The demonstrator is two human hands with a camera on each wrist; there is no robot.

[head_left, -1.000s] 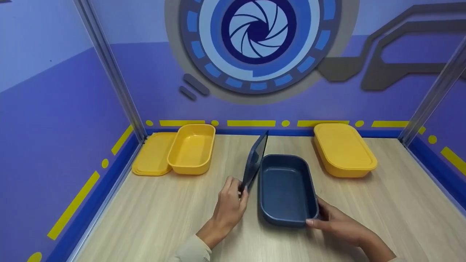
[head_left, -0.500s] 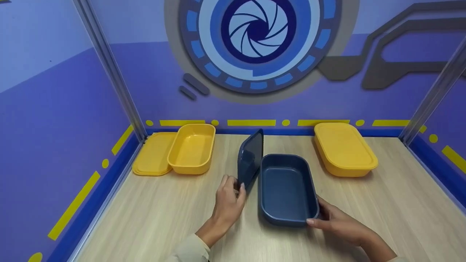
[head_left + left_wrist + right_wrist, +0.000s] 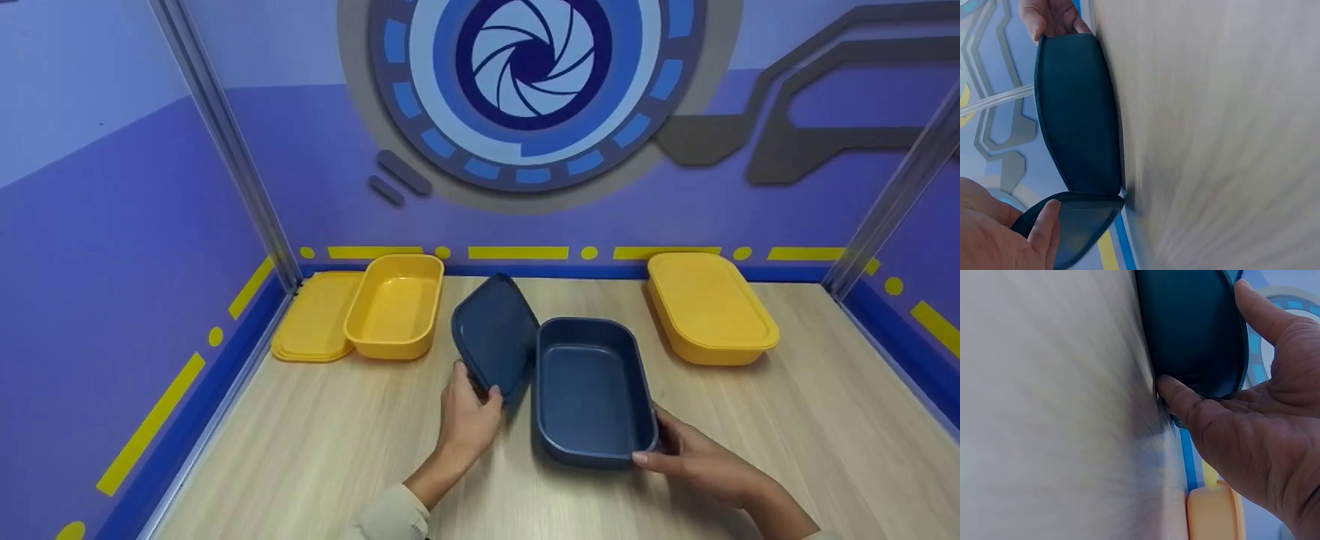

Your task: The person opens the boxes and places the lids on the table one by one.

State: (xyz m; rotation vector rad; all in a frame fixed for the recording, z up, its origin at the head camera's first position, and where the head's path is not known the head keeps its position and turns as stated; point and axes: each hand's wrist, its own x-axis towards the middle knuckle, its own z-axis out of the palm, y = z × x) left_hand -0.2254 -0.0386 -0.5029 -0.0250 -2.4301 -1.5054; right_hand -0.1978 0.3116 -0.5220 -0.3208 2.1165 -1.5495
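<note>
My left hand (image 3: 466,424) pinches the near edge of a dark blue lid (image 3: 495,334), thumb on one side and fingers on the other. The lid is tilted up beside the left wall of a dark blue food container (image 3: 592,397), which stands uncovered on the table with nothing inside. My right hand (image 3: 701,459) holds that container at its near right corner, thumb at the rim. In the right wrist view, a finger (image 3: 1182,396) reaches low along the container's wall, close to the tabletop. In the left wrist view, the lid (image 3: 1081,225) meets the container's far end.
At the back left, an uncovered yellow container (image 3: 395,307) stands against a flat yellow lid (image 3: 319,319). A yellow container with its lid on (image 3: 712,307) is at the back right. Printed blue-purple panels (image 3: 315,172) wall in the wooden table (image 3: 322,450).
My left hand has turned the dark blue lid from nearly edge-on to leaning left, so its broad face shows. My right hand and the dark blue container have stayed in place.
</note>
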